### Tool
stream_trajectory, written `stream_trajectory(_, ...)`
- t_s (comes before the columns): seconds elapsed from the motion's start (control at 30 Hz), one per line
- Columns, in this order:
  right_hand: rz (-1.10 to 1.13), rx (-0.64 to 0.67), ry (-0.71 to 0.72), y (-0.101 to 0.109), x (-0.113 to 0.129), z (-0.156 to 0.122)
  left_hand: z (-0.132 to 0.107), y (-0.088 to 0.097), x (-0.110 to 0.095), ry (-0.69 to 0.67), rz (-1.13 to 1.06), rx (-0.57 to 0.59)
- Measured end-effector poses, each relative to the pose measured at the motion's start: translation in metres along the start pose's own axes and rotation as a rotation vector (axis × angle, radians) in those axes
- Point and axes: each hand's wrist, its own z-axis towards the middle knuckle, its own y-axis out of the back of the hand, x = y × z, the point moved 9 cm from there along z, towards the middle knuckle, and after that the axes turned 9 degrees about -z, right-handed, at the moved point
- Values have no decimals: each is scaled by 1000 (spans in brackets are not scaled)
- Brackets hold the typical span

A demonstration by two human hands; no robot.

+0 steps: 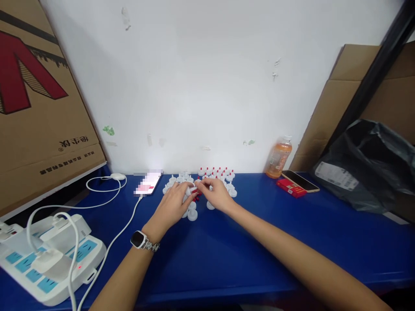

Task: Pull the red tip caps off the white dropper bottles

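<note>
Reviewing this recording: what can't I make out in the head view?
All in the head view:
1. Exactly what the left hand and right hand grip: covered by the hands themselves.
2. The number of white pieces: some hidden behind the hands.
3. Left phone: screen partly pixelated.
4. Label on the dark bag: print too small.
5. Power strip: cut off by the left edge.

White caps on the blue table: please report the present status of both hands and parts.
Left hand, right hand: close together among white caps, exact grip unclear. Red-tipped caps: grouped behind right hand. Bottle: off to the right, not in the way.
</note>
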Motion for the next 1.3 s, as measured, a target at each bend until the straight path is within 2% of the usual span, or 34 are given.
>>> stream_trajectory(0.1, -363, 4, 108, 0, 2, -6, 0, 3, 8, 44, -22, -15)
stream_trajectory(0.23, -680, 180, 246, -26, 4, -8, -1, 6, 19, 108, -52, -29)
stream_trajectory(0.37, -786, 220, 275, -39, 5, -6, 0, 5, 22, 111, -71, -24)
stream_trajectory(0.47, -763, 203, 273, -37, 5, -5, 0, 4, 21, 110, -85, -19)
stream_trajectory(0.7, -477, 126, 200, -19, -5, -5, 0, 2, 16, 105, -104, -13)
stream_trajectory(0.87, 112, -4, -41, -5, -22, 0, 0, -1, 8, 99, -138, 14)
stream_trajectory(1.03, 536, -90, -151, -5, -25, -1, 0, -7, -1, 54, -158, 39)
stream_trajectory(1.13, 642, -95, -175, -8, -23, -3, 0, -11, -5, 36, -165, 54)
stream_trajectory(1.3, 690, -92, -200, -7, -19, -6, -1, -13, -6, 51, -164, 57)
